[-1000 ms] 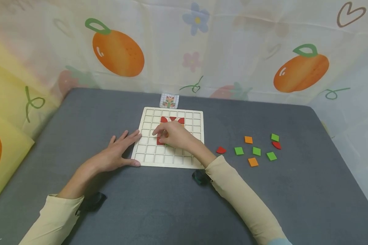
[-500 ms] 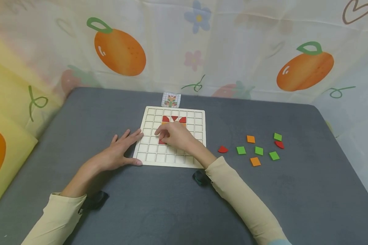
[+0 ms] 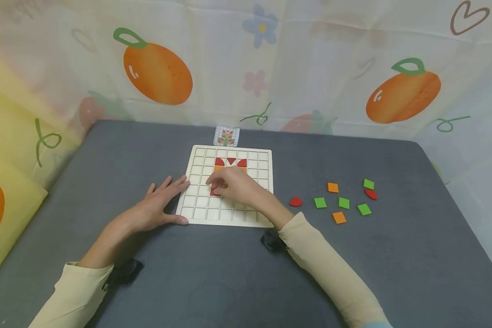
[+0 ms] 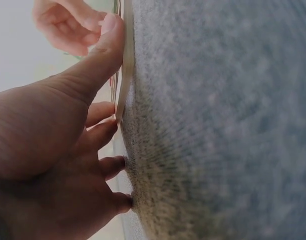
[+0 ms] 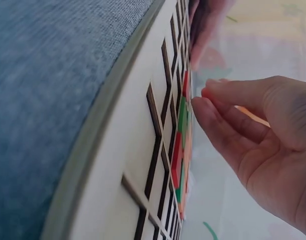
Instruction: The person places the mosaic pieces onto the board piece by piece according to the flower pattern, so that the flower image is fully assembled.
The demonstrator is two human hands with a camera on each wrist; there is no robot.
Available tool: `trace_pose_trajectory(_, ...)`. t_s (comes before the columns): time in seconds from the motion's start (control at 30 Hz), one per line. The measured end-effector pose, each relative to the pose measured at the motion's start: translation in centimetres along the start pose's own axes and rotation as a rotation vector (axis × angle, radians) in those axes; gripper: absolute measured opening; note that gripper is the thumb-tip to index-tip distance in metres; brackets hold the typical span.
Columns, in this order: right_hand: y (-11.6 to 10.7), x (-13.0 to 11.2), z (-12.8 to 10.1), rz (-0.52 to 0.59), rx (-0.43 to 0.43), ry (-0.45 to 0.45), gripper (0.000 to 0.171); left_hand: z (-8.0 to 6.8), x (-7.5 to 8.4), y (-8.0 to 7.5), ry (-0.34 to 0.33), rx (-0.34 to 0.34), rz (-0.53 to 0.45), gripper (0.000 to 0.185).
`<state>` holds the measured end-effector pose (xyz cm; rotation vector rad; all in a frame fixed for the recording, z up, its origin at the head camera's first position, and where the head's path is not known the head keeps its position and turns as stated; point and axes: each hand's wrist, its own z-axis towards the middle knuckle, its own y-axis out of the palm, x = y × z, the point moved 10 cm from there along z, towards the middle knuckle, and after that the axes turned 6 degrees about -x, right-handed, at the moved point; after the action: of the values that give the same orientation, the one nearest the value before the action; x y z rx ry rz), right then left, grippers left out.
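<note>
Head view, surroundings: loose tiles (image 3: 338, 200), green, orange and red, lie scattered on the grey felt-like table (image 3: 393, 264), well apart from the wooden grid board (image 3: 229, 214). A small pattern card (image 3: 226, 135) stands just beyond the board's far edge.
Board: pale wood, flat, square cells; red and orange tiles sit in the upper middle cells.
Right hand (image 3: 233, 186): curled fingers over the board's centre, fingertips on a red tile (image 3: 214, 192); it hides the cells beneath.
Left hand (image 3: 157, 207): flat, fingers spread, pressing the board's left edge.
Backdrop: fruit-print cloth (image 3: 270, 68).
</note>
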<state>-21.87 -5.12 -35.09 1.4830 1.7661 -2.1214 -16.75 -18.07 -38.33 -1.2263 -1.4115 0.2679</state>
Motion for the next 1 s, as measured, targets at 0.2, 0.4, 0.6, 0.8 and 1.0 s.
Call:
trace_pose_trajectory(0.2,-0.7,0.2,-1.6,-0.010,0.007,-0.033,0.020,0.0,0.0,0.1,-0.002,-0.002,-0.004,0.099)
trace_pose_trajectory(0.4,-2.2,1.7,-3.6,0.008,0.024,-0.004,0.024,0.0,0.0,0.0,-0.001,-0.007,0.011,0.100)
trace_pose_trajectory(0.6,-4.4,4.7,-6.5,-0.029,0.054,0.097,0.027,0.1,-0.1,0.0,-0.011,-0.011,0.018,0.100)
trace_pose_trajectory(0.8,-7.1,7.7,-10.3,-0.026,0.129,0.158,0.028,0.0,-0.2,0.1,-0.014,-0.007,0.020,0.101)
trace_pose_trajectory(1.0,-8.6,10.1,-13.4,-0.029,0.146,0.198,0.030,0.1,-0.2,0.1,-0.011,-0.008,0.012,0.101)
